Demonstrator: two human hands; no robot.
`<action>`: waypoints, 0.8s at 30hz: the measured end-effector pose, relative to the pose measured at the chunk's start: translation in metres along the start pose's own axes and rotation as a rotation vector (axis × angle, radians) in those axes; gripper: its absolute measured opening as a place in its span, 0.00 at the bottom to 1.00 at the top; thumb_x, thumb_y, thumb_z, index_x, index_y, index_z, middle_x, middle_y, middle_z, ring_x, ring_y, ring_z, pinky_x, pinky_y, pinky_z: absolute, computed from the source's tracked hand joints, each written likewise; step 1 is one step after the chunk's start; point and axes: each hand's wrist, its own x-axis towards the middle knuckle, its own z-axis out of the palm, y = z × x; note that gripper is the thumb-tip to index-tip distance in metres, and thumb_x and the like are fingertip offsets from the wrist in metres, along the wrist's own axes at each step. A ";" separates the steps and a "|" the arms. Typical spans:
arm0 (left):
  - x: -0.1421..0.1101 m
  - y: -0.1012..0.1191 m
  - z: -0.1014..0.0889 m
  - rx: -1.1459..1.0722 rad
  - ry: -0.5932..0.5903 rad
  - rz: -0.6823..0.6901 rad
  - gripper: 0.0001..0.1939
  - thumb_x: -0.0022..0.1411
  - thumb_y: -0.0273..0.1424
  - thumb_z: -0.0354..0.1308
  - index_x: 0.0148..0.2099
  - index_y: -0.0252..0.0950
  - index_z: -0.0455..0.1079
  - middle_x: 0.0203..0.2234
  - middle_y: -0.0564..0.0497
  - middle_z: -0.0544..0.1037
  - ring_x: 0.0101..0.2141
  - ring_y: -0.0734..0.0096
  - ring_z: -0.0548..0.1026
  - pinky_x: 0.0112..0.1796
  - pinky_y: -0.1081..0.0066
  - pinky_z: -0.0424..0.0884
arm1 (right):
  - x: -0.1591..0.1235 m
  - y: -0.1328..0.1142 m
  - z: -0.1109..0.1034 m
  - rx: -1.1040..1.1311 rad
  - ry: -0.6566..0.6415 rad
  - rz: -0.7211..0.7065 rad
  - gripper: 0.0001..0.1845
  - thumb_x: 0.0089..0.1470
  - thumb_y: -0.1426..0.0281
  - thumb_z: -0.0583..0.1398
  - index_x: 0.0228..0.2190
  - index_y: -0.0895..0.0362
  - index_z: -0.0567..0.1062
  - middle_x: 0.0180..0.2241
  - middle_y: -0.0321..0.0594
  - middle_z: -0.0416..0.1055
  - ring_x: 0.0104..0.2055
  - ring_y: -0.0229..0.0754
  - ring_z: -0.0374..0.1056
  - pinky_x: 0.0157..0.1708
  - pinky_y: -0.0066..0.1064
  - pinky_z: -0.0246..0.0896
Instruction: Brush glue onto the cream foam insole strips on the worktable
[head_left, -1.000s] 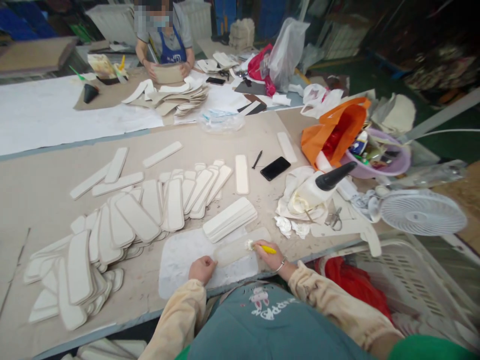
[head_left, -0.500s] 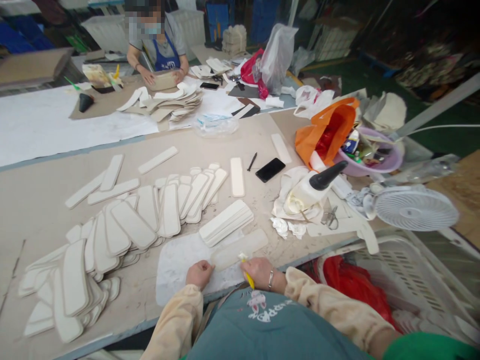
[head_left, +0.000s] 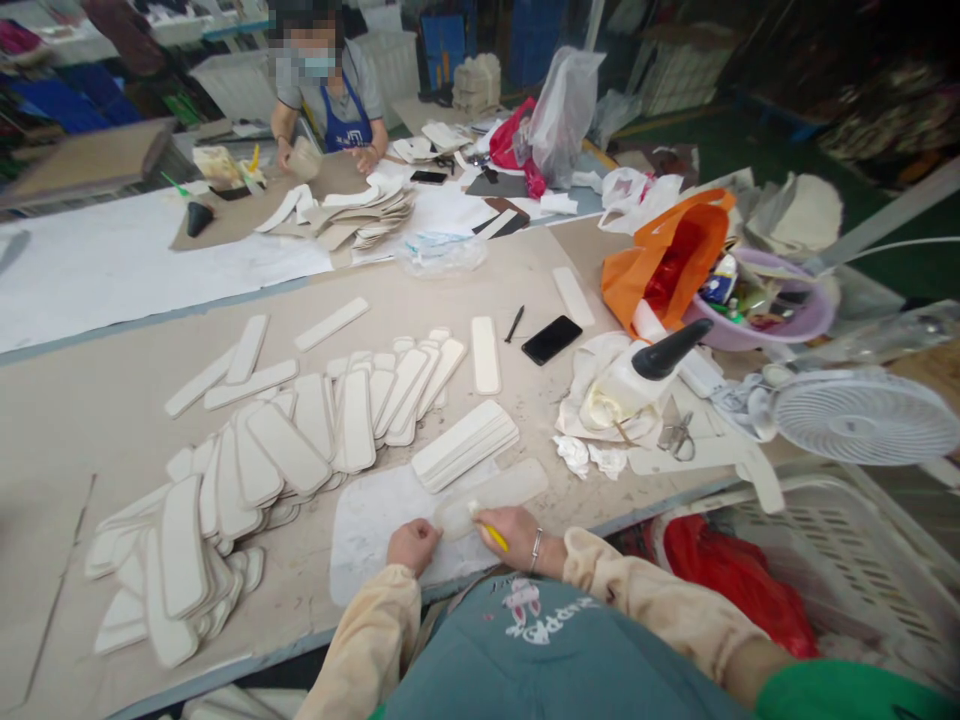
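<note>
A long pale strip [head_left: 499, 490] lies on a white glue-stained mat [head_left: 375, 520] at the table's near edge. My right hand [head_left: 517, 530] is closed round a yellow-handled brush [head_left: 491, 533], its white bristles touching the strip's near end. My left hand [head_left: 412, 545] is curled in a loose fist beside that end, resting on the mat, and what it holds, if anything, is hidden. A neat stack of similar strips [head_left: 465, 445] lies just beyond.
Several rounded pale pieces [head_left: 285, 450] fan out to the left. A glue bottle with a black nozzle [head_left: 637, 375], scissors [head_left: 679, 435], a phone [head_left: 551, 340], an orange bag [head_left: 664, 260] and a white fan [head_left: 862, 415] crowd the right. Another person [head_left: 326, 90] works across the table.
My right hand drew the brush back along the strip from its middle toward its near left end. My left hand stayed by that end. The view shifted slightly.
</note>
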 end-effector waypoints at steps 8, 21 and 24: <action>0.000 -0.001 0.001 0.023 0.005 0.009 0.16 0.65 0.41 0.52 0.38 0.33 0.70 0.30 0.52 0.76 0.30 0.73 0.75 0.36 0.65 0.73 | 0.002 0.011 0.000 0.291 0.183 0.254 0.16 0.58 0.65 0.51 0.38 0.56 0.77 0.19 0.32 0.71 0.22 0.35 0.68 0.24 0.24 0.62; -0.011 0.000 -0.009 0.041 0.116 0.092 0.14 0.64 0.39 0.55 0.40 0.32 0.70 0.34 0.51 0.76 0.34 0.71 0.75 0.37 0.64 0.74 | -0.057 0.021 -0.077 0.393 0.587 0.389 0.24 0.53 0.53 0.56 0.41 0.57 0.76 0.21 0.36 0.70 0.23 0.40 0.68 0.24 0.29 0.64; -0.007 0.003 -0.029 0.044 0.195 0.129 0.14 0.64 0.39 0.54 0.42 0.32 0.70 0.36 0.49 0.76 0.37 0.69 0.75 0.40 0.61 0.73 | -0.082 0.024 -0.074 0.393 0.678 0.405 0.24 0.54 0.51 0.55 0.42 0.56 0.76 0.21 0.35 0.70 0.23 0.40 0.68 0.25 0.29 0.65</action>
